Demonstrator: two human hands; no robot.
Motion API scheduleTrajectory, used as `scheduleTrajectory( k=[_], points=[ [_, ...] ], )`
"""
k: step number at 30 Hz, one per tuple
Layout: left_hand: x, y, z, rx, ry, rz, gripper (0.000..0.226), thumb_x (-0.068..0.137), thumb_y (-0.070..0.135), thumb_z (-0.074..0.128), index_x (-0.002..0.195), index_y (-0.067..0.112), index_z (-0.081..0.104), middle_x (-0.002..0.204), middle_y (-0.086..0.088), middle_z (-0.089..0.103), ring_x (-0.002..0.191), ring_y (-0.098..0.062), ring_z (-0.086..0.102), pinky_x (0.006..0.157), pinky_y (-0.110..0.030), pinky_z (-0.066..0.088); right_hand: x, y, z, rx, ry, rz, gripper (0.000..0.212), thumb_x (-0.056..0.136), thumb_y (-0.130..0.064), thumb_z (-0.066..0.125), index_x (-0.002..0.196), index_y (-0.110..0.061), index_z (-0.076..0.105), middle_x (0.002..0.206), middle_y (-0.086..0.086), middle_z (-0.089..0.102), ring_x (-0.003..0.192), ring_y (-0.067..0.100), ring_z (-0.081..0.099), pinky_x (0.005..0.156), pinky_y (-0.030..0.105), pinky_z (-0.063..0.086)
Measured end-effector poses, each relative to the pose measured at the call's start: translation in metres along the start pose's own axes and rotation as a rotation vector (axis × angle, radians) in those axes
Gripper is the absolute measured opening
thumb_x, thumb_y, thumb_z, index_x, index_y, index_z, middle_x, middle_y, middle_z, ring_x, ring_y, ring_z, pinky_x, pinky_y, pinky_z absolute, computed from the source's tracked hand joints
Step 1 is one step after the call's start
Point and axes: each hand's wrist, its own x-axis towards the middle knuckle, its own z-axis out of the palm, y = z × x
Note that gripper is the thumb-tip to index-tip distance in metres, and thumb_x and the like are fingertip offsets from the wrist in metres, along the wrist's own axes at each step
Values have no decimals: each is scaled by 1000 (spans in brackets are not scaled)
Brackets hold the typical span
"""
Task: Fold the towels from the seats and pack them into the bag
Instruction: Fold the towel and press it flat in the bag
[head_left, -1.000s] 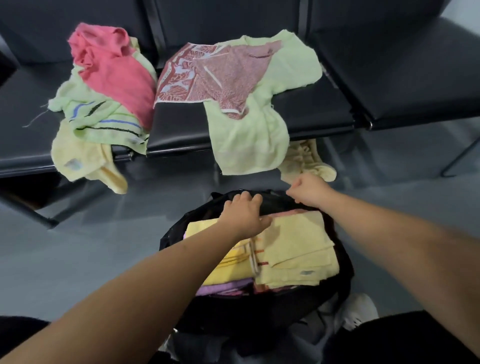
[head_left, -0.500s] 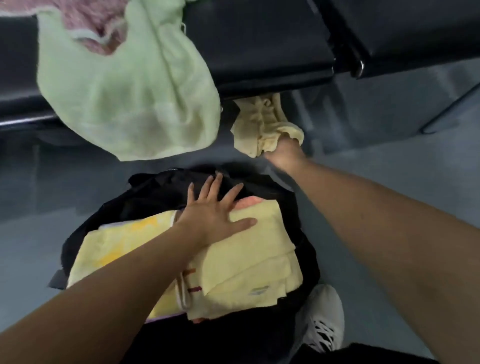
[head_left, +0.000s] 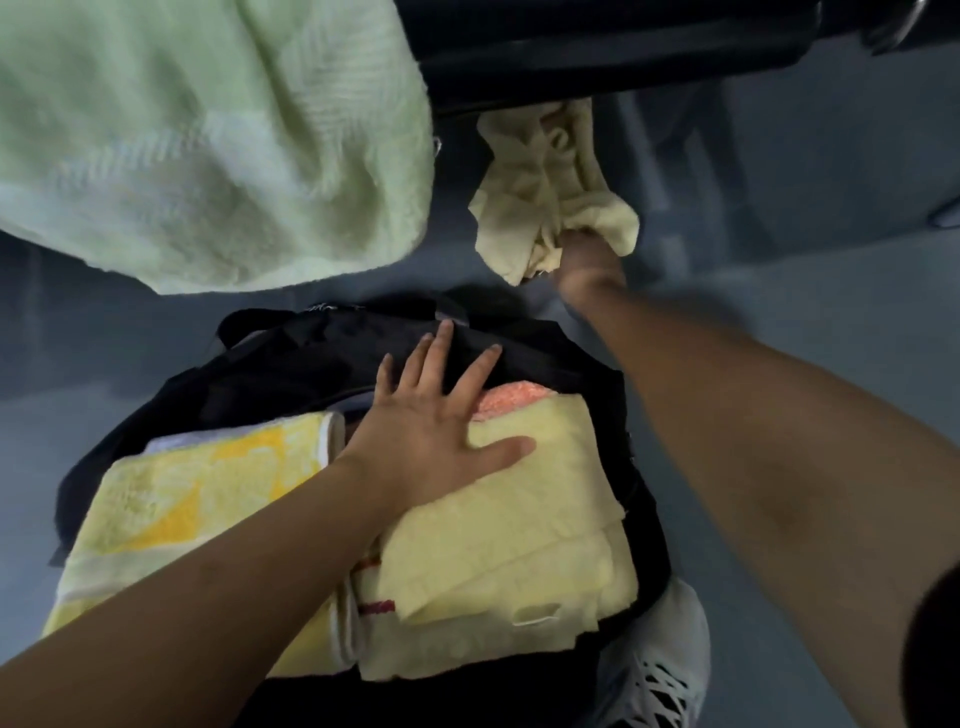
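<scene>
A black bag (head_left: 291, 364) stands open on the floor, filled with folded towels. On top lie a pale yellow towel (head_left: 519, 540) and a bright yellow patterned towel (head_left: 171, 499), with an orange one (head_left: 511, 397) peeking out beneath. My left hand (head_left: 431, 421) presses flat on the stack, fingers spread. Beyond the bag, my right hand (head_left: 587, 254) grips a crumpled cream towel (head_left: 550, 187) lying on the floor below the seat edge. A light green towel (head_left: 208, 140) hangs over the seat front at upper left.
The dark seat (head_left: 597, 47) runs across the top, with a metal frame part (head_left: 893, 26) at the upper right. Grey floor (head_left: 779, 312) surrounds the bag. A white shoe (head_left: 660, 670) sits just right of the bag's near side.
The view has dropped closer to the bag. My right hand went from the bag's rim to the cream towel on the floor and took hold of it. My left hand flattened on the stack.
</scene>
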Motion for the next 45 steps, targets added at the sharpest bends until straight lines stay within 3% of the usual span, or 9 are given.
scheduleTrajectory(
  k=[7,15,18,23,30,35,39,43,45],
  points=[
    [-11,4,-8,13,4,-31,95,78,90,15,156,43,-9,166,-9,-17,154,-26,-2,124,-52,2,-53,14,-26,127,-65,27,53,95,-31,68,140,-6,56,144,15,54,134,31,49,108,32,39],
    [-49,20,-53,-392,123,-182,81,89,62,57,153,25,26,156,-5,22,144,-30,30,114,-44,35,-167,-1,-135,259,33,-59,52,89,-28,75,135,-8,61,120,9,68,105,24,64,78,23,41],
    [-74,32,-86,-495,219,-92,85,86,62,64,152,22,28,151,-4,28,140,-25,36,107,-36,40,-216,-16,-178,272,49,-121,49,88,-31,76,130,-10,64,125,5,65,111,23,62,79,25,41],
    [-127,68,-152,-899,316,160,104,76,62,77,157,36,16,162,6,19,147,-15,24,118,-38,28,-306,-53,-253,306,79,-267,19,86,-28,75,94,-11,71,91,5,71,85,23,68,70,35,52],
    [-200,89,-239,-922,572,380,14,98,26,63,110,29,71,102,10,73,97,-10,67,85,-28,50,-388,-96,-343,546,182,-412,14,87,-20,79,95,-9,74,80,1,70,71,12,65,67,28,60],
    [-271,83,-312,-879,734,393,18,101,20,57,104,23,74,85,8,68,79,-11,60,64,-22,48,-422,-113,-385,576,279,-526,14,93,-22,74,95,-8,75,77,4,70,62,8,61,60,22,56],
    [-320,72,-356,-800,781,408,14,95,31,59,92,26,72,78,11,64,74,-11,55,66,-29,42,-446,-135,-400,493,357,-596,23,100,-33,62,90,-20,77,64,-11,66,59,1,57,63,19,51],
    [-363,59,-375,-777,869,411,20,103,33,53,91,22,66,72,12,58,65,-7,50,58,-24,39,-461,-156,-412,487,462,-640,44,104,-40,52,99,0,71,92,22,67,72,19,57,84,39,57],
    [-378,50,-378,-837,893,408,23,104,32,51,84,24,61,67,10,51,57,-8,42,52,-27,32,-468,-164,-414,450,486,-649,46,104,-37,52,93,6,65,83,25,60,68,25,51,72,41,52]
  ],
)
